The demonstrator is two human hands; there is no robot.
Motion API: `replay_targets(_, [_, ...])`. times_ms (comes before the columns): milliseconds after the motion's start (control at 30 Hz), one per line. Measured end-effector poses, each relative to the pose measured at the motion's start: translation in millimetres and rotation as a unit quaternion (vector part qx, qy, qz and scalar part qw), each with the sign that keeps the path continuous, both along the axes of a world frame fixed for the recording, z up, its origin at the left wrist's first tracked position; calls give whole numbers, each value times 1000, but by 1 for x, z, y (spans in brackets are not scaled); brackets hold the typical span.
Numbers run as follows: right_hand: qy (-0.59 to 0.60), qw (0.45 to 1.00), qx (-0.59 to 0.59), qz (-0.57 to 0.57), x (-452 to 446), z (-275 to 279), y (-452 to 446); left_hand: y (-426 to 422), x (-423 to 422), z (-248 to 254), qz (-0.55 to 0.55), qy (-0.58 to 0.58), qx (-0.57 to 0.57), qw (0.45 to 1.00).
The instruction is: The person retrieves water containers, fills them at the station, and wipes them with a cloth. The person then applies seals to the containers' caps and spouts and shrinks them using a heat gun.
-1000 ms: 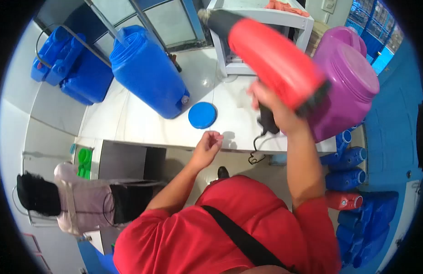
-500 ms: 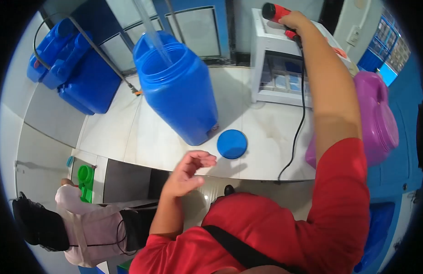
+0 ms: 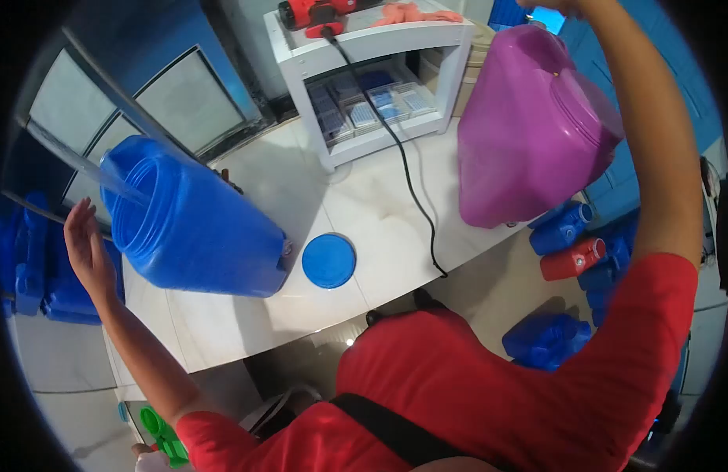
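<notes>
My left hand (image 3: pixel 88 245) is raised just left of the open blue jerrycan (image 3: pixel 210 236), its fingers stretched out and nothing in them. A clear tube (image 3: pixel 88 167) runs down into the jerrycan's wide mouth. Beside its base lies a round blue lid (image 3: pixel 329 260) on the white tiled counter. My right hand (image 3: pixel 564 6) reaches past the large purple jerrycan (image 3: pixel 521 134) and is cut off by the top edge, so its fingers are mostly hidden. A red-and-black corded tool (image 3: pixel 320 14) lies on the white shelf unit.
Orange-pink gloves or cloth (image 3: pixel 419 13) lie on the shelf unit. A black cable (image 3: pixel 403 157) hangs across the counter (image 3: pixel 387 204). Blue jerrycans (image 3: pixel 549 340) and a red one (image 3: pixel 572 259) stand on the floor at right. A co-worker's hand (image 3: pixel 142 449) is near a green container (image 3: pixel 163 436).
My right hand has let go of the red-and-black tool and moved right, to the top edge. My left hand has moved left past the blue jerrycan. The view has turned right.
</notes>
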State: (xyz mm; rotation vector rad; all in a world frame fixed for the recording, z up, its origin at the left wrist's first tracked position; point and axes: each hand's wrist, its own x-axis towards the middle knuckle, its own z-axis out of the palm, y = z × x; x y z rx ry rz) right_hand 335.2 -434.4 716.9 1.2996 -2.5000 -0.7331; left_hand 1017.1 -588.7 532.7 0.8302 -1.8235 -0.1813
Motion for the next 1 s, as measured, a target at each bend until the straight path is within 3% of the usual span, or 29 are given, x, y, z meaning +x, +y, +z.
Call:
replay_targets(33, [1, 1000, 1, -4, -9, -10, 18, -9, -2, 4, 30, -52, 10, 998])
replay_targets(100, [-101, 984, -75, -123, -22, -43, 52, -25, 2, 11, 28, -18, -25, 999])
replay_targets(133, [-193, 970, -106, -105, -40, -57, 61, -28, 0, 16, 29, 18, -60, 998])
replay_targets(167, [-193, 969, -110, -106, -54, -66, 63, -5, -20, 29, 94, 51, -111, 988])
replay_targets(233, [-264, 951, -162, 5, -80, -84, 68, 22, -27, 34, 72, 195, -163, 965])
replay_targets(300, [-242, 958, -152, -20, -92, -88, 72, 59, -26, 23, 86, 195, -204, 955])
replay_targets(333, [-257, 950, -174, 38, -106, -93, 78, 76, -30, 16, 83, 194, -206, 956])
replay_targets(367, [-269, 938, -196, 99, -115, -95, 80, 98, -62, 10, -59, 154, -237, 957])
replay_targets(400, [-247, 949, -99, 168, -94, -80, 84, 121, -95, 0, -197, 111, -258, 939])
replay_targets(433, [-252, 948, -94, 173, -85, -74, 88, 127, -107, -28, -282, 112, -216, 928])
replay_targets(500, [-318, 935, -124, 91, -71, -64, 97, 158, -145, -62, -206, -81, -40, 974])
replay_targets(533, [-316, 937, -141, 38, -56, -58, 103, 165, -172, -68, -223, -137, 99, 960])
replay_targets(600, [-319, 937, -137, 48, -63, -58, 104, 167, -204, -111, -196, -194, 253, 927])
replay_targets(667, [-310, 938, -136, 80, -75, -64, 104, 165, -208, -167, -168, -339, 269, 885])
replay_targets(700, [-307, 937, -136, 91, -80, -66, 103, 168, -209, -188, -163, -338, 266, 888])
replay_targets(767, [-301, 938, -135, 105, -90, -72, 100, 183, -215, -226, -67, -462, 243, 851])
replay_targets(833, [-284, 940, -142, 125, -109, -80, 92, 193, -227, -257, -89, -460, 231, 853])
replay_targets(900, [-259, 941, -157, 153, -130, -88, 80, 209, -256, -255, -90, -447, 211, 865])
replay_targets(1000, [-118, 905, -218, 346, -159, -93, 53, 219, -292, -244, -131, -421, 230, 867])
